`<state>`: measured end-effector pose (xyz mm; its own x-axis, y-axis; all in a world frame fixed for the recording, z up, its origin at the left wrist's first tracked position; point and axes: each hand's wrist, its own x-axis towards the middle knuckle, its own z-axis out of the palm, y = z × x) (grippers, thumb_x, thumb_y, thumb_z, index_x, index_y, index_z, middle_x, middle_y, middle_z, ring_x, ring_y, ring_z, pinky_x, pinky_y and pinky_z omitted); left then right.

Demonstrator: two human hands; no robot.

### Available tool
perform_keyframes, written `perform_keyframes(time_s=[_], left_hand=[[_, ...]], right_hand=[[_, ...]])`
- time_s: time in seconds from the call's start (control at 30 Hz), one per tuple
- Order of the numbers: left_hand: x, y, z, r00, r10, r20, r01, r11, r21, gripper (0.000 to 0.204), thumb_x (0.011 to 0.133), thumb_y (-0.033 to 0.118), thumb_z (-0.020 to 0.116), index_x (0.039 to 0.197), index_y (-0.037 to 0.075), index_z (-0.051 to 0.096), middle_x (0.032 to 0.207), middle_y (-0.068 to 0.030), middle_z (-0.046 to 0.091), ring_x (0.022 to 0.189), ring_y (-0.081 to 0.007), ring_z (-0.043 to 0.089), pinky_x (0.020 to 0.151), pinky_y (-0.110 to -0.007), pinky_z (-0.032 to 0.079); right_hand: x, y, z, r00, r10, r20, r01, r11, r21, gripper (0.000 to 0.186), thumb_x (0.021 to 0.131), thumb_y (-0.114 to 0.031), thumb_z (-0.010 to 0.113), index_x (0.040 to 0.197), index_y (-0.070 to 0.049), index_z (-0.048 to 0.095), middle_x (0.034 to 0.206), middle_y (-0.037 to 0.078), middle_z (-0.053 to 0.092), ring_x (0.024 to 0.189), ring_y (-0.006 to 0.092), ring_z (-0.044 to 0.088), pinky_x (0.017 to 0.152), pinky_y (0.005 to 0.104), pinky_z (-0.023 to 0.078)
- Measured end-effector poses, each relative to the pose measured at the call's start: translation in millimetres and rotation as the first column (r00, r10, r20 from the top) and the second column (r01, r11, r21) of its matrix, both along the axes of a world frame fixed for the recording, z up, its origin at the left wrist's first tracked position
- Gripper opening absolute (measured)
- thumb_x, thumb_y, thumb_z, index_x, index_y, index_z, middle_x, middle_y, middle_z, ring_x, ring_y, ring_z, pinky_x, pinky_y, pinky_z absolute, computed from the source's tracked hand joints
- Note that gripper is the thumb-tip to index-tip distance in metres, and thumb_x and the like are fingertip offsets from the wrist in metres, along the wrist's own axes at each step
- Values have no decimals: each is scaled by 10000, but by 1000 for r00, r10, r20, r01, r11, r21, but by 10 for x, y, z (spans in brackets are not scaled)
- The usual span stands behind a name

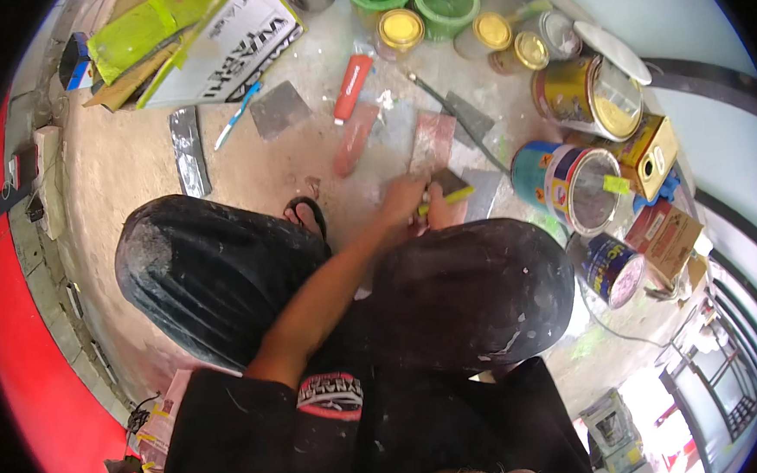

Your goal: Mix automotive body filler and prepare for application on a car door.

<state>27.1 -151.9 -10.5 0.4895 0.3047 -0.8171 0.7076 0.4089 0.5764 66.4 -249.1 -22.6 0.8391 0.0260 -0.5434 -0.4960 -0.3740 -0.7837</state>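
My left forearm reaches across from the lower left, and my left hand (402, 202) is closed in front of my right knee. What its fingers hold is hard to make out. Beside it, my right hand (440, 211) is partly hidden behind the knee. It grips a flat spreader (451, 183) with a dark square blade and a yellow-green edge. Just beyond the hands lies a worn reddish sheet (431, 136), with a grey flat plate (482, 194) to the right. Farther off are a red tube (353, 88) and a faded red strip (355, 142).
Paint cans (566, 186) stand at the right, beside a yellow metal tin (654, 161). Green tubs (446, 5) and several yellow-lidded jars (400, 30) line the far side. A thin dark rod (458, 121) lies near the cans. A white box (220, 51) stands far left.
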Motion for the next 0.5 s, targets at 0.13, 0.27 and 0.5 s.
perform_keyframes(time_s=[0.13,0.27,0.5], left_hand=[[38,62,88,955,-278,-101,284,957,49,549,930,461,545,851,-61,695,710,-207,684,591,-301,670,570,-425,526],[-96,44,-195,982,-184,34,165,935,314,616,954,507,472,856,-60,691,838,-232,697,771,-377,684,650,-494,499],[-207,148,-219,966,-259,-23,259,951,166,585,969,497,443,949,-32,693,789,-270,676,809,-423,674,766,-502,504]], right_hand=[[-94,-26,25,970,-22,243,18,1000,20,171,829,-142,614,864,25,629,718,96,646,616,194,636,522,373,494],[-9,172,243,979,89,181,-91,996,1,174,821,-139,606,845,33,608,724,93,641,606,210,614,554,365,480],[-31,299,365,944,-16,-331,10,1000,-18,201,856,-165,610,937,18,603,710,95,620,400,185,531,340,332,385]])
